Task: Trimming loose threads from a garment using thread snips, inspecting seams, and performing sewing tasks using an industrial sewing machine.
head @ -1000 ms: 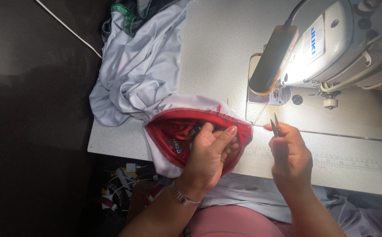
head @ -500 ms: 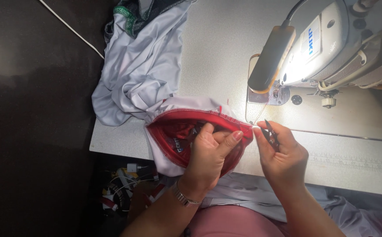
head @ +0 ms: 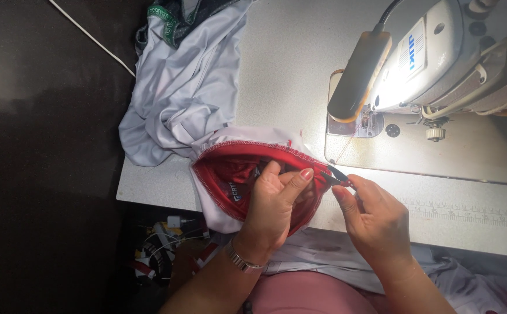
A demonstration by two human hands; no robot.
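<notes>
Near the middle of the frame, our left hand (head: 276, 200) lies inside the folded red and white garment (head: 236, 174), fingers spread and pressed down on the red lining, it seems so that the stitched edge stays taut and turned toward us. Our right hand (head: 375, 224), just to its right, pinches a small dark thread snip (head: 336, 174) between thumb and forefinger, with the blades meeting the garment's red edge where a thin thread (head: 346, 145) runs up to the sewing machine (head: 439, 58) at upper right. The garment rests on the pale table (head: 288, 64) close to the needle plate, under the machine's lamp (head: 355, 78). We count one machine, one lamp, one snip and two hands. A heap of pale grey cloth (head: 178, 99) lies at upper left.
</notes>
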